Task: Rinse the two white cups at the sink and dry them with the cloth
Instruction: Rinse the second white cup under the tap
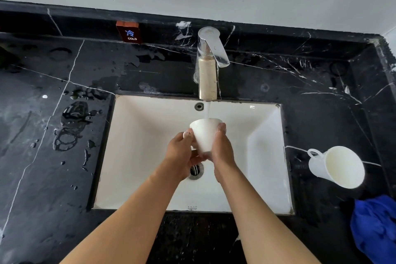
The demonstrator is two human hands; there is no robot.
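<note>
Cup (205, 134): upright over the sink (137, 156), under the tap (209, 64) stream, gripped between left hand (182, 154) and right hand (222, 150). Second cup (336, 169): on the counter (53, 178) right of the sink, near the blue cloth (375, 227).

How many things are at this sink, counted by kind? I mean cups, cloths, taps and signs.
White cups: 2, the cup under the water, held by the left hand and right hand, and the cup with a handle on the counter
Blue cloths: 1
Taps: 1
Signs marked COLD: 1
Total: 5
</note>
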